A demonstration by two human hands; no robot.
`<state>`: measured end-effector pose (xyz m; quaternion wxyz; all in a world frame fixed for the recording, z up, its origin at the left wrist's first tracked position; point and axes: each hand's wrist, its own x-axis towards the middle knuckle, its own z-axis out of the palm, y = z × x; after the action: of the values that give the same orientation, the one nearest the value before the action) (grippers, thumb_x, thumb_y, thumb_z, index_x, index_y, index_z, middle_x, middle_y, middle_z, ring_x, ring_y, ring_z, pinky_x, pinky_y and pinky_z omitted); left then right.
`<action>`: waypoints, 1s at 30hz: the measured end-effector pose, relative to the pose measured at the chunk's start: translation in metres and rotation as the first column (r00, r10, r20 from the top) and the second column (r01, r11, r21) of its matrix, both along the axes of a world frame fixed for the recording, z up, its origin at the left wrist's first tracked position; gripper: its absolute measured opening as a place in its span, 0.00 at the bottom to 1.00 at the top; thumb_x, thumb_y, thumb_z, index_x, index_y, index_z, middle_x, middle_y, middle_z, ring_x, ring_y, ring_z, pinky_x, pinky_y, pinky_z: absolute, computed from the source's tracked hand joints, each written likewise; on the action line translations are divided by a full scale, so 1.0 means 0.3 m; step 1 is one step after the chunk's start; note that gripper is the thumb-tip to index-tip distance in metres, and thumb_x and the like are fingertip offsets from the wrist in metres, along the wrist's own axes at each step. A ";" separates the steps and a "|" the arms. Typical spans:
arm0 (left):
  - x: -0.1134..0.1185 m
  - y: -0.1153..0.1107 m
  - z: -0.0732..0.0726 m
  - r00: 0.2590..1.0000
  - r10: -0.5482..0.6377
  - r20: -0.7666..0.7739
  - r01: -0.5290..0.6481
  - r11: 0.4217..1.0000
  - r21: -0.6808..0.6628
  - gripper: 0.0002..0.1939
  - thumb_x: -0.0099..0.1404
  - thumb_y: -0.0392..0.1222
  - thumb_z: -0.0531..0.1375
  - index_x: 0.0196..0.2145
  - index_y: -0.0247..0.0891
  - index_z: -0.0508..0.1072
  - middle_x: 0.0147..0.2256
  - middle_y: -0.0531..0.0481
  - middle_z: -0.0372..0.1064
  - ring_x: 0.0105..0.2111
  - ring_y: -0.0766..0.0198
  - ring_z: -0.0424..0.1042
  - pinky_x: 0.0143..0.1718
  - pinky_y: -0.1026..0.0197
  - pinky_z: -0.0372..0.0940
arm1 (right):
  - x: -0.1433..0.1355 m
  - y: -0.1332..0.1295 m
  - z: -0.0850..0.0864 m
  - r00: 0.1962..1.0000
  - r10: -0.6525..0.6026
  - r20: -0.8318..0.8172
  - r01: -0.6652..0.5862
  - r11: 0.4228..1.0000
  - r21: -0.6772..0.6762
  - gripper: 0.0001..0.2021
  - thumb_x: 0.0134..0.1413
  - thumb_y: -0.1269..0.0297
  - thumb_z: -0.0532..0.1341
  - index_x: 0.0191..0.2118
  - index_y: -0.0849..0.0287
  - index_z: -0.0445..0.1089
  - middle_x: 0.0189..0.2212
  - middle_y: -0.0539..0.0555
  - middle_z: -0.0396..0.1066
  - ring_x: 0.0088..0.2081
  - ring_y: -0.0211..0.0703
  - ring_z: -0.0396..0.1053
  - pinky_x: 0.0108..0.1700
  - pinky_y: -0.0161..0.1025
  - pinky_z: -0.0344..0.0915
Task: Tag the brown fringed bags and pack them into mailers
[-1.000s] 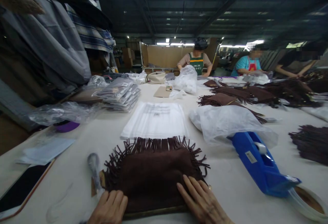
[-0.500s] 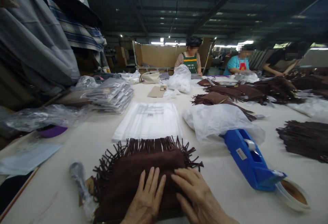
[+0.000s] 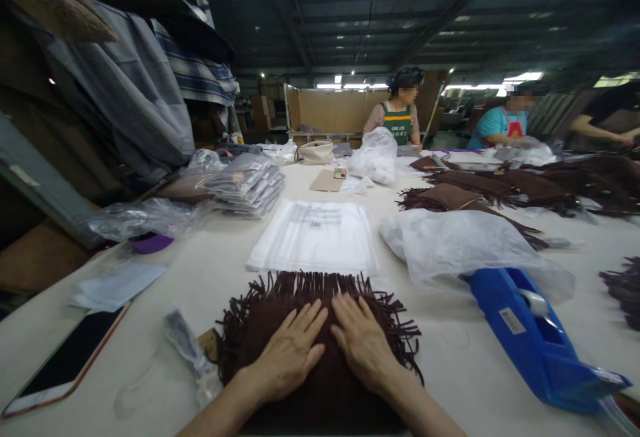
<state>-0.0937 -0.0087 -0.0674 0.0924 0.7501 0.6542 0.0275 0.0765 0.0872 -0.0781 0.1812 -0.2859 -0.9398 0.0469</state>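
A dark brown fringed bag [image 3: 325,384] lies flat at the near edge of the table, its fringe spread along the far side and both flanks. My left hand [image 3: 295,344] rests palm down on it with the fingers stretched out. Beside it, my right hand [image 3: 363,334] presses flat on the same brown fabric, fingers extended toward the fringe. Just beyond the fringe sits a stack of white printed plastic bags [image 3: 315,237]. A plastic-wrapped strip [image 3: 193,350] and a small brown tag [image 3: 209,344] lie against the bag's left side.
A blue tape dispenser [image 3: 530,337] stands at right, near a crumpled plastic bag [image 3: 460,240]. At left lie a phone [image 3: 67,357] and packed grey bundles [image 3: 247,184]. More brown fringed bags [image 3: 445,197] cover the far right. Co-workers [image 3: 397,117] stand across the table.
Both hands have slid farther forward over the brown bag toward its fringe, staying flat. The view has shifted left, bringing the phone into fuller sight.
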 end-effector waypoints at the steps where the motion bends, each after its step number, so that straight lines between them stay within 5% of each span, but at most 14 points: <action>1: -0.009 0.008 0.014 1.000 -0.004 0.020 0.006 0.999 -0.052 0.25 0.66 0.39 0.52 0.60 0.36 0.54 0.60 0.44 0.52 0.59 0.59 0.54 0.58 0.52 0.57 | -0.005 -0.003 0.001 0.999 0.041 0.026 -0.041 0.999 -0.005 0.20 0.60 0.65 0.50 0.55 0.67 0.62 0.55 0.62 0.64 0.56 0.49 0.62 0.56 0.50 0.62; 4: -0.019 0.041 0.070 0.994 0.111 0.023 -0.111 0.994 0.006 0.24 0.68 0.38 0.45 0.60 0.30 0.52 0.61 0.40 0.50 0.61 0.57 0.50 0.60 0.47 0.52 | -0.013 0.006 0.005 0.998 0.048 0.043 -0.048 0.999 -0.017 0.19 0.60 0.67 0.49 0.54 0.67 0.64 0.52 0.61 0.67 0.54 0.47 0.64 0.56 0.49 0.62; 7: 0.017 0.062 0.050 0.983 0.185 0.006 -0.183 0.961 0.207 0.26 0.69 0.39 0.42 0.62 0.29 0.45 0.63 0.39 0.41 0.64 0.54 0.38 0.62 0.42 0.43 | -0.016 0.017 -0.013 0.991 -0.126 -0.052 0.130 0.988 0.088 0.22 0.61 0.71 0.43 0.59 0.70 0.56 0.58 0.64 0.59 0.60 0.51 0.55 0.60 0.57 0.52; 12: 0.085 0.053 -0.048 1.000 0.020 0.020 -0.021 0.999 0.032 0.28 0.69 0.48 0.44 0.62 0.32 0.48 0.63 0.40 0.44 0.63 0.50 0.44 0.61 0.41 0.46 | 0.007 0.029 -0.101 0.997 -0.051 -0.054 0.059 0.984 0.170 0.20 0.62 0.65 0.43 0.50 0.62 0.67 0.46 0.58 0.73 0.48 0.46 0.70 0.50 0.48 0.66; 17: 0.120 0.061 -0.035 0.991 0.060 0.123 -0.075 0.990 0.119 0.30 0.70 0.52 0.40 0.64 0.33 0.40 0.65 0.41 0.35 0.64 0.51 0.32 0.62 0.38 0.35 | 0.051 0.062 -0.155 0.986 -0.099 -0.131 0.131 0.954 0.268 0.20 0.62 0.66 0.44 0.54 0.65 0.62 0.53 0.64 0.66 0.56 0.52 0.62 0.55 0.54 0.60; 22: 0.125 0.053 -0.032 0.976 0.097 0.193 -0.086 0.994 -0.063 0.31 0.69 0.53 0.40 0.63 0.31 0.42 0.64 0.39 0.37 0.64 0.48 0.36 0.61 0.36 0.39 | 0.078 0.062 -0.170 0.995 0.094 0.036 -0.099 0.864 0.494 0.22 0.60 0.72 0.41 0.43 0.61 0.72 0.46 0.62 0.72 0.49 0.56 0.69 0.47 0.58 0.64; 26: 0.112 0.020 -0.029 0.972 0.119 0.201 -0.135 0.989 0.065 0.33 0.69 0.56 0.36 0.64 0.33 0.37 0.65 0.41 0.32 0.64 0.52 0.32 0.63 0.40 0.36 | 0.075 0.052 -0.178 0.999 0.009 -0.052 0.019 0.863 0.505 0.21 0.61 0.72 0.42 0.48 0.68 0.68 0.51 0.67 0.68 0.54 0.60 0.63 0.51 0.62 0.59; 30: 0.104 -0.011 -0.026 0.986 0.076 0.151 -0.077 0.997 -0.003 0.32 0.69 0.55 0.39 0.63 0.32 0.43 0.65 0.41 0.36 0.64 0.52 0.35 0.63 0.41 0.41 | 0.068 0.020 -0.180 0.997 0.034 -0.062 -0.009 0.929 0.371 0.21 0.63 0.65 0.41 0.51 0.65 0.67 0.48 0.65 0.70 0.51 0.57 0.67 0.47 0.59 0.67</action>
<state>-0.0626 -0.0121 -0.0752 0.1395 0.7203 0.6736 0.0887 0.0969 0.0931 -0.1321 0.2630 -0.2346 -0.9282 -0.1195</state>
